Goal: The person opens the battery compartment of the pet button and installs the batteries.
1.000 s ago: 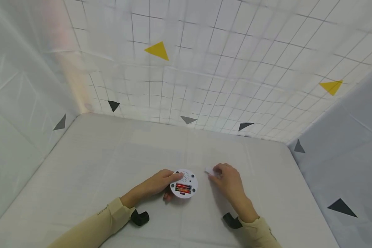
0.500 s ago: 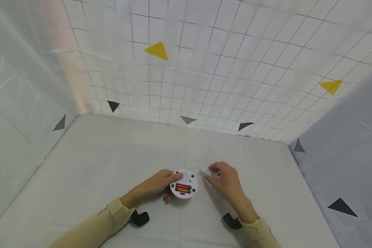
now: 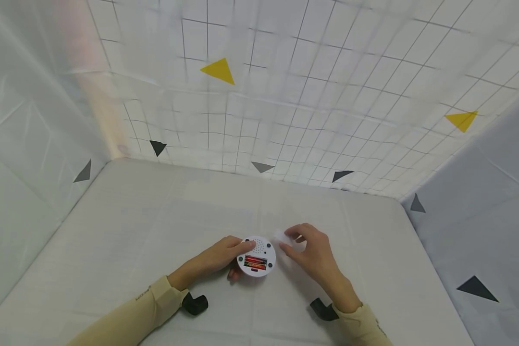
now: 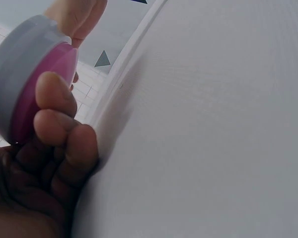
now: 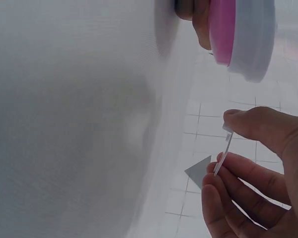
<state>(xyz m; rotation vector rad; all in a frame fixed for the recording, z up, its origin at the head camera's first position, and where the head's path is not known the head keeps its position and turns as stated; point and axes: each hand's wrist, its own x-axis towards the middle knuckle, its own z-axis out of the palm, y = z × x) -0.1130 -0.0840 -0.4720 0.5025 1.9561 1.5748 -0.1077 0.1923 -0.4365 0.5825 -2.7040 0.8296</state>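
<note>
A round white device [image 3: 259, 246] shows its back in the head view, with speaker holes, dark feet and two red batteries [image 3: 255, 262] in an uncovered compartment. Its other face is pink in the left wrist view. My left hand [image 3: 225, 254] grips it from the left, thumb on the back and fingers curled underneath. To its right, my right hand [image 3: 311, 247] pinches a thin white battery cover [image 5: 224, 151] between thumb and fingers. The cover is apart from the device, seen nearly edge-on in the right wrist view.
Both hands are over a white cloth-covered table [image 3: 190, 206]. A white gridded backdrop [image 3: 285, 96] with yellow and dark triangles stands behind, and plain sheets hang on both sides. Black wrist mounts [image 3: 194, 304] stick out from the sleeves.
My right hand has moved a little left toward the device, and the battery cover has turned in its fingers. The left hand and the device have stayed still.
</note>
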